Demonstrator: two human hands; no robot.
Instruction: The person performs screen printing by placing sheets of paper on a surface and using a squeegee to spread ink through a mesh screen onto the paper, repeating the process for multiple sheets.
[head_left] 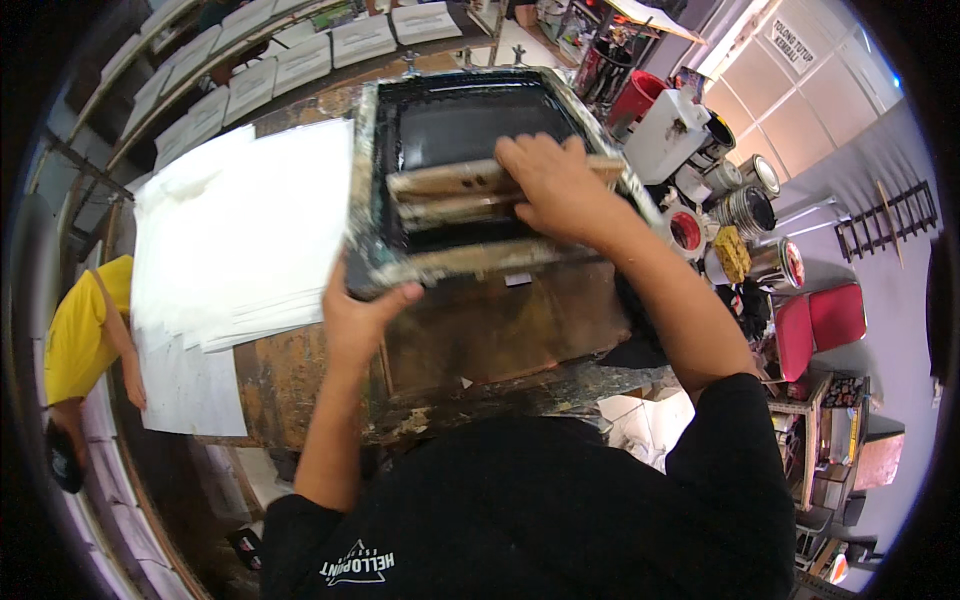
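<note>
Much ink (pixel 480 118) streaks the frame (pixel 475 259) left fingers (pixel 402 296) grip; right fingers (pixel 532 160) clamp wooden squeegee (pixel 435 182).

Black short-sleeved shirt (pixel 560 500) with white triangle-and-lettering print (pixel 358 568), bare forearms (pixel 685 300) and hands (pixel 560 188)

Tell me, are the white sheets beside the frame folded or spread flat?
Spread flat: the white sheets lie in an overlapping pile left of the frame, edges fanned.
</note>
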